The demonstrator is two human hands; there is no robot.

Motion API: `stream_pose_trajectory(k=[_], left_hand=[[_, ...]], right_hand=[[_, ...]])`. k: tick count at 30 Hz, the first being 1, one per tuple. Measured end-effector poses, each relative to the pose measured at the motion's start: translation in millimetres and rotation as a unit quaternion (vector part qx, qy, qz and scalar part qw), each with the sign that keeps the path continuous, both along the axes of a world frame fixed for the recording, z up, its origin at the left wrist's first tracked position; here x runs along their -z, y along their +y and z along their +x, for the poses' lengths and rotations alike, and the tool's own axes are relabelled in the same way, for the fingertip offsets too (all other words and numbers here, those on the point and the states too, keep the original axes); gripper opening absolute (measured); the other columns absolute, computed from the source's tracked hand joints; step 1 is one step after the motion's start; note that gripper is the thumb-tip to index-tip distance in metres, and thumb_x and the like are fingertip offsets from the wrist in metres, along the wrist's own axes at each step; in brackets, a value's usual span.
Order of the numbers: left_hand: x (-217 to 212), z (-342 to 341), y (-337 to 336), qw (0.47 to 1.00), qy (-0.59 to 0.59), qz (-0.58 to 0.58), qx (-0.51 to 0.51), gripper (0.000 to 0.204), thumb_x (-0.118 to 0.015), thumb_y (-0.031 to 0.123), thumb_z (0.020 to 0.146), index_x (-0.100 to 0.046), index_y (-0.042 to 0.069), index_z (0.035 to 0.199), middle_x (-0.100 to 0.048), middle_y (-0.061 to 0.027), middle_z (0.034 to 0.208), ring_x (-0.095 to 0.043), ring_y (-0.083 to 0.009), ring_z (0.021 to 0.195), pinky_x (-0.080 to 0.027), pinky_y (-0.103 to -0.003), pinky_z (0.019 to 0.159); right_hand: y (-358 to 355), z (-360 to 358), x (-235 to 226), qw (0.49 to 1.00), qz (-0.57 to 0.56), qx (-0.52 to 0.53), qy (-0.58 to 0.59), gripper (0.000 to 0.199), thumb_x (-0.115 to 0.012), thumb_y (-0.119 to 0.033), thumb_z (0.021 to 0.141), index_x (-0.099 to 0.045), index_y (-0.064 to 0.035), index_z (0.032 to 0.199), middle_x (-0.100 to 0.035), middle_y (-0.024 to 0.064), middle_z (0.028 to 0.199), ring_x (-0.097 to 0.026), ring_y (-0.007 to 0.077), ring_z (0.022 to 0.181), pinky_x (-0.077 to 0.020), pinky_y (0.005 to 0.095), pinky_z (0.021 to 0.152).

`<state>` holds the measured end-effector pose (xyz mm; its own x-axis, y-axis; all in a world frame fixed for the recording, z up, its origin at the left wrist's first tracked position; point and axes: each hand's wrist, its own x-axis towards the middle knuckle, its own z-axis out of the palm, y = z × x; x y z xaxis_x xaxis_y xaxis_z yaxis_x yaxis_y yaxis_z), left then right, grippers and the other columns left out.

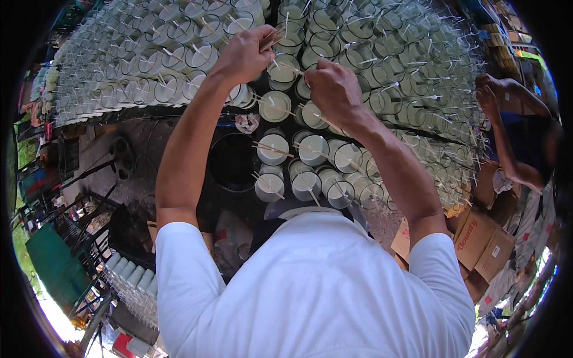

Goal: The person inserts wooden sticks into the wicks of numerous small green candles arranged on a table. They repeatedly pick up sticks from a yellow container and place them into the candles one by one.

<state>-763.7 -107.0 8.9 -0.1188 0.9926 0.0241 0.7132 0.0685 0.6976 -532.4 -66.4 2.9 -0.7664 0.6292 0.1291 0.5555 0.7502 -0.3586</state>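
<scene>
A person's left hand (243, 55) grips a bundle of thin wooden sticks (270, 40) above rows of wax-filled glass jars (273, 147), while the right hand (332, 88), just beside it, pinches one stick (291, 68) over a jar.

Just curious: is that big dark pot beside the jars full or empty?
Cannot tell. The dark pot stands upright with its mouth open, but its inside shows only black, so no fill level is visible.
</scene>
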Motion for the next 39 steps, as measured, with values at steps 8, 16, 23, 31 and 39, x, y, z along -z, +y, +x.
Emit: stream_pose_trajectory(k=[8,16,23,31,39], left_hand=[[3,-7,0,0.999,-0.033,-0.035,0.003,0.028,-0.071,0.009,0.086,-0.069,0.005,0.114,-0.068,-0.0019,0.077,-0.064,-0.0123,0.072,-0.051,-0.032,0.070],[8,-6,0,0.998,-0.062,-0.012,0.019,0.025,-0.071,0.007,0.084,-0.069,0.004,0.109,-0.066,-0.0017,0.074,-0.062,-0.0117,0.070,-0.049,-0.031,0.067],[-1,-1,-1,0.997,-0.074,-0.008,0.025,0.025,-0.072,0.009,0.084,-0.068,0.003,0.107,-0.066,-0.0035,0.076,-0.061,-0.0135,0.070,-0.049,-0.032,0.067],[8,4,4,0.996,-0.085,-0.001,0.022,0.024,-0.071,0.010,0.083,-0.068,0.001,0.105,-0.067,-0.0058,0.077,-0.063,-0.0154,0.071,-0.051,-0.033,0.068],[24,10,17,0.990,-0.135,-0.026,-0.004,0.020,-0.071,0.009,0.081,-0.068,0.000,0.099,-0.068,-0.0039,0.074,-0.064,-0.0116,0.070,-0.052,-0.029,0.067]], right_hand=[[3,-12,12,1.000,-0.004,-0.002,0.012,0.009,-0.067,-0.008,0.080,-0.075,-0.0051,0.082,-0.068,0.0151,0.090,-0.070,0.0370,0.087,-0.0564,0.0478,0.076],[-3,-13,13,0.999,-0.021,0.028,-0.012,0.009,-0.069,-0.007,0.078,-0.075,-0.0057,0.084,-0.069,0.0160,0.092,-0.070,0.0383,0.090,-0.0568,0.0476,0.078],[-4,-12,12,0.999,-0.033,0.016,0.010,0.010,-0.070,-0.005,0.076,-0.074,-0.0035,0.084,-0.069,0.0169,0.092,-0.070,0.0398,0.088,-0.0565,0.0483,0.078],[-3,-20,22,0.998,0.001,-0.014,0.057,0.024,-0.068,-0.005,0.080,-0.076,-0.0101,0.102,-0.068,0.0136,0.089,-0.071,0.0345,0.084,-0.0566,0.0475,0.073],[2,-15,23,0.998,0.031,-0.051,0.030,0.038,-0.065,-0.004,0.081,-0.075,-0.0138,0.116,-0.067,0.0113,0.091,-0.070,0.0328,0.087,-0.0566,0.0465,0.074]])
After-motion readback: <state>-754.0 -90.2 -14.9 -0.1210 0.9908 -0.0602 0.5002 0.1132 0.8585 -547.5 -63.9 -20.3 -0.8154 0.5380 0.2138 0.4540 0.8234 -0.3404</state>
